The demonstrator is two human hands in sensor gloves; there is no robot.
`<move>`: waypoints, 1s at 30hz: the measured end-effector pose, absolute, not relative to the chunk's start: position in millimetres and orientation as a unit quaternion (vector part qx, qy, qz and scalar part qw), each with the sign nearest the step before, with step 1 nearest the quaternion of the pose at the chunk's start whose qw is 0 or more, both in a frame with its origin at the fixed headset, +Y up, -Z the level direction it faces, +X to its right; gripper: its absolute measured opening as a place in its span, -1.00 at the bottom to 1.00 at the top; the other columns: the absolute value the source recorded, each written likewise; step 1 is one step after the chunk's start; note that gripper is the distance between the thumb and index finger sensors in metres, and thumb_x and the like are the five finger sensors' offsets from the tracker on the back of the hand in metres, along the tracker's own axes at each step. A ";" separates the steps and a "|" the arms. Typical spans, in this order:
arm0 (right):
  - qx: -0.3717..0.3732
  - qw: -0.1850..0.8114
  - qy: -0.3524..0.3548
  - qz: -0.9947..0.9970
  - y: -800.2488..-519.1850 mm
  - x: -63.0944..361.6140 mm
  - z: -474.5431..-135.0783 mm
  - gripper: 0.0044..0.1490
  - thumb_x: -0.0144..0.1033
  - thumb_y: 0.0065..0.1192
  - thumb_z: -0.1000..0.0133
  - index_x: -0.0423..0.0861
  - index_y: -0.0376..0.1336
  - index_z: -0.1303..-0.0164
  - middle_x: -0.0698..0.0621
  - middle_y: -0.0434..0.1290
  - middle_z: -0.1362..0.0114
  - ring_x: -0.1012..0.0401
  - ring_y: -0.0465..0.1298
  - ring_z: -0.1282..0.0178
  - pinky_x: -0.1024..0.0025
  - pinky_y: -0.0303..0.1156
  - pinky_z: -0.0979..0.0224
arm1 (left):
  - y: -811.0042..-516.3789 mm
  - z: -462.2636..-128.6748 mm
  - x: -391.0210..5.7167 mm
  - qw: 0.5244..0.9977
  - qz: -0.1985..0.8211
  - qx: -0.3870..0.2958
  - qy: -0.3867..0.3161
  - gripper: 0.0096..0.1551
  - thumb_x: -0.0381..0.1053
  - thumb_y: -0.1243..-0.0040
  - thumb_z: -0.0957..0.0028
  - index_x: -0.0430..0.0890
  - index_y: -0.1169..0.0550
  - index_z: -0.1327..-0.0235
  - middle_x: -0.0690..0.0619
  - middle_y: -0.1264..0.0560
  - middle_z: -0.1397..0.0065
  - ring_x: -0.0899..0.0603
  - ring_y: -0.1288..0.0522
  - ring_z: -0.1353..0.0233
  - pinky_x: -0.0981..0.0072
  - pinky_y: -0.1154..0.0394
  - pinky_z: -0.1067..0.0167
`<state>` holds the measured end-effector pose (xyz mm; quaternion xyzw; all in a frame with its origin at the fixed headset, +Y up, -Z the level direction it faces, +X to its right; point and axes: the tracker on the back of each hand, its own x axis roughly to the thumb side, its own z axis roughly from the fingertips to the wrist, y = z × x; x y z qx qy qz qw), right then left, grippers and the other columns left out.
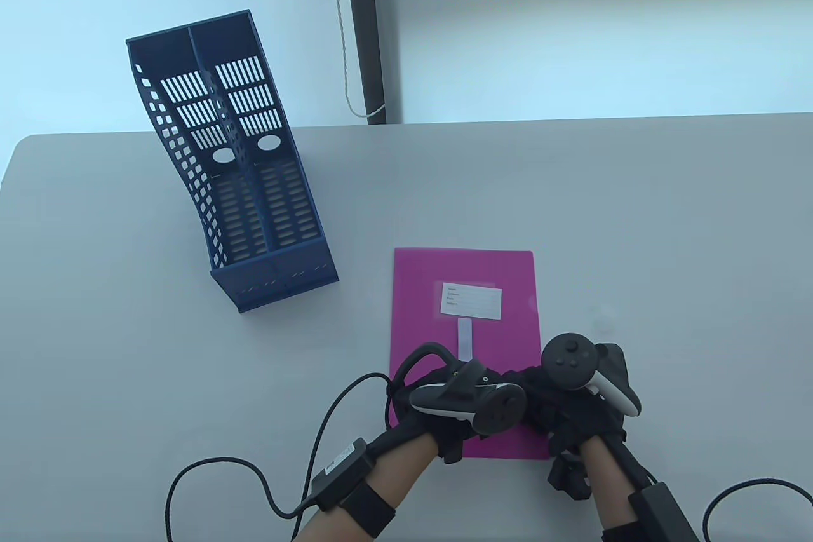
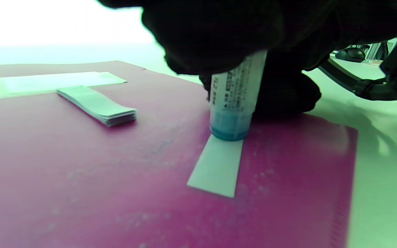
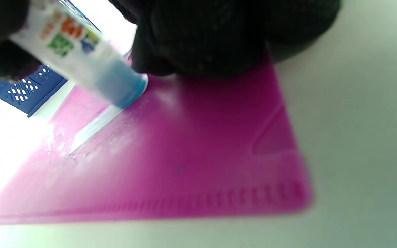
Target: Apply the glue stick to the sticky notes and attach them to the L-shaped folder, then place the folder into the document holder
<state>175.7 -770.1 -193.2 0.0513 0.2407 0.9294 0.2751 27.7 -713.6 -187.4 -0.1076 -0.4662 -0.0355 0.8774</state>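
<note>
A magenta L-shaped folder (image 1: pixel 420 313) lies flat on the table with a white label (image 1: pixel 470 301) and a small pad of sticky notes (image 1: pixel 465 338) on it. Both hands are over its near end. My left hand (image 1: pixel 454 434) grips a glue stick (image 2: pixel 236 96), held nearly upright. Its blue tip presses on the end of a single white sticky note (image 2: pixel 217 165) lying on the folder. My right hand (image 1: pixel 559 415) rests on the folder just behind the glue tip, fingers (image 3: pixel 157 65) pressing down beside the note's end. The blue document holder (image 1: pixel 241 161) stands at the far left.
The table's far edge runs behind the holder, with a dark post (image 1: pixel 368 27) and a hanging cord beyond it. Glove cables (image 1: pixel 222 472) trail over the table at the near left and near right. Grey tabletop (image 1: pixel 667 237) surrounds the folder.
</note>
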 end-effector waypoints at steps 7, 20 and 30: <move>0.052 0.273 0.240 0.930 -770.0 175.6 -193.1 -0.59 -0.19 -0.02 -0.41 -0.16 0.45 -0.04 0.03 0.62 0.24 0.29 0.62 0.36 0.37 0.54 0.16 | -708.1 -188.4 13.8 0.879 -0.069 -0.154 -0.445 -0.42 0.16 -0.07 -0.23 -0.23 -0.40 -0.30 -0.11 -0.65 0.18 0.10 -0.63 0.42 0.37 -0.56 0.38; 0.051 0.272 0.240 0.930 -769.9 175.4 -193.3 -0.59 -0.19 -0.02 -0.40 -0.16 0.45 -0.04 0.03 0.62 0.24 0.28 0.62 0.36 0.36 0.54 0.16 | -709.6 -182.6 -1.0 0.879 -0.045 -0.156 -0.448 -0.41 0.16 -0.08 -0.22 -0.23 -0.40 -0.29 -0.11 -0.65 0.18 0.10 -0.63 0.42 0.37 -0.56 0.38; 0.050 0.271 0.240 0.931 -769.8 175.1 -193.2 -0.59 -0.19 -0.02 -0.40 -0.16 0.45 -0.03 0.03 0.62 0.24 0.28 0.62 0.36 0.36 0.54 0.16 | -711.1 -179.9 4.7 0.879 -0.038 -0.128 -0.457 -0.41 0.16 -0.08 -0.22 -0.21 -0.38 -0.31 -0.12 -0.64 0.15 0.08 -0.63 0.39 0.36 -0.56 0.35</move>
